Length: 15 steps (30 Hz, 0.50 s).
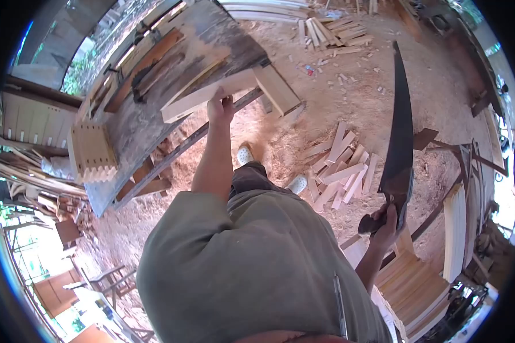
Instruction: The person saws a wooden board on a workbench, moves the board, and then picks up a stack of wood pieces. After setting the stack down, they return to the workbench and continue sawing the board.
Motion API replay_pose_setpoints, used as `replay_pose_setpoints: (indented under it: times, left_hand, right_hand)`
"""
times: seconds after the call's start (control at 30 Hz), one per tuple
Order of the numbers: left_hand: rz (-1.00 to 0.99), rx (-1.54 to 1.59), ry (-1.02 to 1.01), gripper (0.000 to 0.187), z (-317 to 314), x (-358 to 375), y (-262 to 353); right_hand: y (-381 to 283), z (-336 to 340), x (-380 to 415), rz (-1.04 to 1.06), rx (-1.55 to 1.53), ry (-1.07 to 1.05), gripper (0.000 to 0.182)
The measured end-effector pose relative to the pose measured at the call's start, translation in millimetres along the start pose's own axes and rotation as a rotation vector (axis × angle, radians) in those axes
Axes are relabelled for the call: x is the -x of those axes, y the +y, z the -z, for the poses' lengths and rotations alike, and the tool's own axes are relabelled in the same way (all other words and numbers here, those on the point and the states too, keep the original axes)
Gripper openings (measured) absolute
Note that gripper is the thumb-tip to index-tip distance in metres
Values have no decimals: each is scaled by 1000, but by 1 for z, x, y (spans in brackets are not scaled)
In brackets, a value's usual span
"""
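Observation:
My left hand [221, 108] is closed around the lower edge of a pale wooden board [180, 107], which lies along the near edge of a dark workbench [203, 26]. At the board's right end, a shorter wooden block [277, 90] sits across the bench corner. Off to the right, my right hand [388, 222] grips the dark handle of a hand saw [400, 120]. The saw's long blade points up and away, well apart from the board.
Wood offcuts [343, 171] lie heaped on the sawdust floor by my shoes, with more strips [335, 34] farther off. Stacked notched boards [91, 151] stand at the bench's left end. Long planks [415, 286] are piled at lower right. Another hand saw [149, 77] rests on the bench.

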<state>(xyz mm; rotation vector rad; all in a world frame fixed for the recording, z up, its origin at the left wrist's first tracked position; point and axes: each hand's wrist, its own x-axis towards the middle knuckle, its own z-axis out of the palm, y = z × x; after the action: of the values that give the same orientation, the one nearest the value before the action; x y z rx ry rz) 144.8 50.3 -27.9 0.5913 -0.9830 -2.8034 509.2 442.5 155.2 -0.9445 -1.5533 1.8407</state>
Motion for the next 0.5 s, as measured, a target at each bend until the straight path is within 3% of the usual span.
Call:
replay_pose_setpoints:
  times: [0.07, 0.1, 0.17, 0.3, 0.37, 0.4, 0.43, 0.5]
  left_hand:
    - [-107, 62, 156, 24, 5, -12, 14]
    - [-224, -233, 37, 24, 45, -46, 9]
    - [-117, 12, 126, 23, 32, -53, 32]
    - [-54, -46, 166, 29, 11, -65, 54]
    - [463, -915, 191, 30, -25, -38, 77]
    - [-23, -1565, 141, 36, 19, -72, 61]
    - [-23, -1553, 146, 36, 17, -65, 72]
    - [-940, -1665, 124, 46, 16, -44, 92]
  right_hand:
    - [-1, -26, -10, -37, -75, -112, 21]
    - [-1, -42, -13, -42, -52, -119, 21]
    - [-1, -70, -15, 13, -22, -237, 23]
    - [-3, -121, -7, -23, 30, -394, 23]
    - [-2, -146, -3, -57, 49, -428, 20]
    - [-1, -158, -3, -66, 51, -484, 20]
    - [0, -168, -2, -69, 47, -535, 19]
    - [3, -189, -2, -70, 39, -592, 18]
